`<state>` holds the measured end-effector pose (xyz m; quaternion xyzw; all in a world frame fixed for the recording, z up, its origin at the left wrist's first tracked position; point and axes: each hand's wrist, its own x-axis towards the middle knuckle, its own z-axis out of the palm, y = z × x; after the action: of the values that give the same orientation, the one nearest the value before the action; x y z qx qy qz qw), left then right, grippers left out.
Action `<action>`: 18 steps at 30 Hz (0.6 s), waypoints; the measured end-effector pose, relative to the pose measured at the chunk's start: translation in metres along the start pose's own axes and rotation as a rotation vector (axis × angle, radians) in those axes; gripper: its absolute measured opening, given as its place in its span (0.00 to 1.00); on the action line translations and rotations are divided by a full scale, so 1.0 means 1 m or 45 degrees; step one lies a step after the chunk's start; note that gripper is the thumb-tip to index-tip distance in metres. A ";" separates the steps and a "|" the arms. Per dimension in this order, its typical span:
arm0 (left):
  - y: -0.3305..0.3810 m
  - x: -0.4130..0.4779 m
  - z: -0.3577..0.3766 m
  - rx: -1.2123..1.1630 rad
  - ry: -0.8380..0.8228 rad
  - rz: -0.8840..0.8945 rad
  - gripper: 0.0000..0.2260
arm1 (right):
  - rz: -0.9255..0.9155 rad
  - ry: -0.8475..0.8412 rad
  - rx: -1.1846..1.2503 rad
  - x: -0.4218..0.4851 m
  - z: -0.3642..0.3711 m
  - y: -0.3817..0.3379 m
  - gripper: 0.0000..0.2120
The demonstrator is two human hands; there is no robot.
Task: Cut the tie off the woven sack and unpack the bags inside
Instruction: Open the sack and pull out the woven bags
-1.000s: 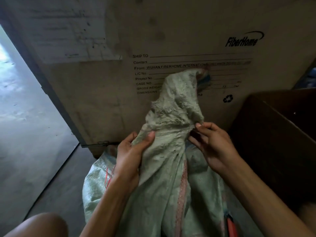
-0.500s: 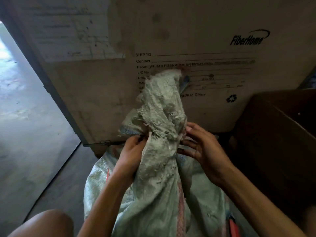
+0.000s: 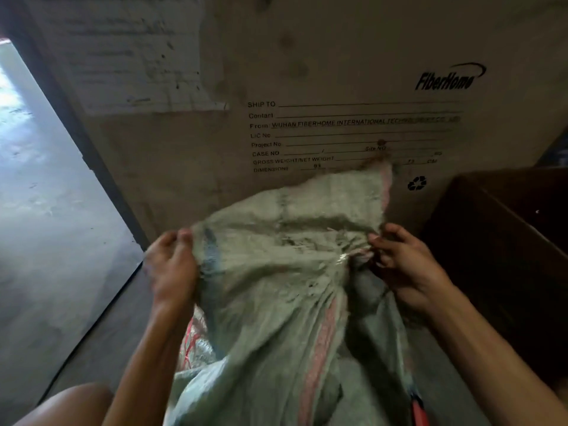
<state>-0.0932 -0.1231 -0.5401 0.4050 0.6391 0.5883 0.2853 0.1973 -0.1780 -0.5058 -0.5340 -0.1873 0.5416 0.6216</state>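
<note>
Rough, matt woven-plastic sack (image 3: 276, 272) against dull printed cardboard box (image 3: 307, 56)

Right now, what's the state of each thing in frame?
woven sack: top spread wide between both hands, no tie visible.
left hand: grips the sack's left edge.
right hand: grips the sack's right edge.
FiberHome carton: upright behind the sack.
dark box: at right, contents unreadable.
red-handled tool: bottom right, mostly hidden.
</note>
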 end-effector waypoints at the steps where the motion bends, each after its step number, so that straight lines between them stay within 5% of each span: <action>1: -0.001 0.004 -0.005 -0.092 -0.022 -0.052 0.12 | -0.008 0.010 -0.002 0.004 -0.007 -0.003 0.12; 5: -0.001 0.005 -0.008 -0.162 -0.227 -0.179 0.08 | -0.017 -0.060 0.008 0.005 -0.013 0.002 0.14; 8: 0.006 -0.005 0.000 0.137 -0.282 -0.265 0.23 | -0.058 -0.110 -0.025 0.001 -0.006 0.010 0.16; 12: 0.023 -0.044 0.011 0.579 -0.436 -0.025 0.37 | -0.058 -0.308 0.077 0.000 0.007 0.015 0.15; 15: 0.018 -0.057 0.026 0.272 -0.873 -0.161 0.35 | 0.017 -0.559 0.217 -0.005 0.015 0.015 0.18; 18: 0.001 -0.060 0.036 0.086 -0.925 -0.129 0.19 | 0.027 -0.615 0.291 -0.012 0.023 0.016 0.12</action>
<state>-0.0319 -0.1553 -0.5515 0.5644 0.5346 0.3696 0.5089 0.1672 -0.1807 -0.5074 -0.3176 -0.2621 0.6774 0.6096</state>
